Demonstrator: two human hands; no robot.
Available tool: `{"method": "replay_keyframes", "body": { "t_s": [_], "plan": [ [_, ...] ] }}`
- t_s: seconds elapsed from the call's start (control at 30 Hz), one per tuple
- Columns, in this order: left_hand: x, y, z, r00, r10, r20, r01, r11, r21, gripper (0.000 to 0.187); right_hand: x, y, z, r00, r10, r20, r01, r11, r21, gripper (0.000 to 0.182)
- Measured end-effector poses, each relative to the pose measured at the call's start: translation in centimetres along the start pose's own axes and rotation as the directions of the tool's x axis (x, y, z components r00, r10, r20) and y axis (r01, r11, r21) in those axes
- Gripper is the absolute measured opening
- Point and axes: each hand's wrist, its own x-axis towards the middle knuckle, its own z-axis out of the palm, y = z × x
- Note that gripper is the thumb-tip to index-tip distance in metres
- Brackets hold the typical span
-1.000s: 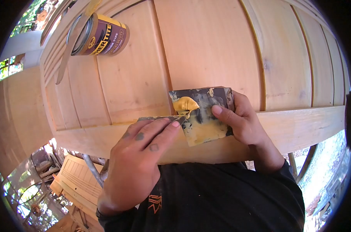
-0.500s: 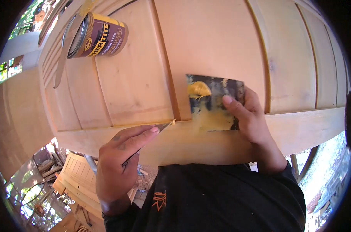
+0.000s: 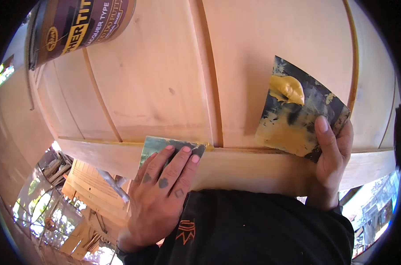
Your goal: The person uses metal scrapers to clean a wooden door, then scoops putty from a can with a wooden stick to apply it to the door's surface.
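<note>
My left hand (image 3: pixel 165 190) presses its fingers over a thin, flat scraper (image 3: pixel 154 145), whose right corner touches a yellowish putty smear at the seam between the wooden panel (image 3: pixel 152 79) and its front rail (image 3: pixel 236 170). In my right hand (image 3: pixel 333 154) is a dark, putty-stained plate (image 3: pixel 297 119), gripped at its lower right corner with the thumb on top. A yellow lump of putty (image 3: pixel 290 89) sits on its upper left part. The plate is tilted above the panel and casts a shadow on it.
A putty can (image 3: pixel 83 26) lies at the upper left on the grooved wooden panel. Below left are another slatted wooden piece (image 3: pixel 87 185), a metal tube and scrap wood. A black shirt (image 3: pixel 253 229) fills the bottom.
The scraper in my left hand has turned from edge-on to flat against the seam. My right hand and the plate have moved right. The can appears larger and farther up and left.
</note>
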Motion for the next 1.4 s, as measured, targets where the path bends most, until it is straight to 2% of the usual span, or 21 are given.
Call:
{"method": "replay_keyframes", "body": {
  "t_s": [0.07,0.17,0.27,0.37,0.47,0.77,0.87,1.23,1.4],
  "plan": [
    [0.0,0.0,-0.2,0.999,-0.001,0.052,0.0,1.0,0.01,0.039,-0.3,-0.1,0.1,0.996,0.051,-0.074,-0.052,0.999,-0.004,0.038],
    [0.9,0.7,-0.9,0.994,0.013,0.104,-0.017,0.999,0.039,0.038,0.3,-0.4,-1.1,1.0,0.019,0.002,-0.019,0.999,-0.033,0.043],
    [0.8,0.5,-0.7,0.994,0.017,0.109,-0.023,0.998,0.052,0.037,-0.2,-0.2,-0.9,0.997,0.024,-0.078,-0.03,0.997,-0.075,0.046],
    [1.0,1.0,-0.9,0.996,0.018,0.088,-0.021,0.999,0.042,0.036,-0.4,-0.1,-1.9,0.997,0.031,-0.077,-0.035,0.998,-0.049,0.045],
    [1.0,1.3,-1.1,0.999,-0.032,0.04,0.031,0.999,0.024,0.035,0.0,-0.5,-1.8,1.0,-0.005,0.014,0.005,1.0,-0.022,0.044],
    [0.0,0.9,-1.4,0.987,-0.132,-0.088,0.133,0.991,0.004,0.037,0.0,-1.2,-1.7,0.998,0.053,0.043,-0.05,0.996,-0.074,0.046],
    [0.3,1.4,-1.3,0.995,-0.1,0.001,0.1,0.995,0.008,0.036,0.2,-1.5,-1.8,0.997,0.068,0.033,-0.065,0.993,-0.1,0.047],
    [0.1,0.1,-0.6,0.995,-0.101,-0.02,0.101,0.995,0.001,0.037,-0.3,-0.9,-1.0,0.997,0.079,-0.001,-0.079,0.984,-0.157,0.052],
    [0.3,0.3,-0.6,0.995,-0.1,0.017,0.1,0.995,-0.001,0.036,0.1,-0.8,-1.4,0.995,0.09,0.053,-0.08,0.983,-0.163,0.052]
  ]
}}
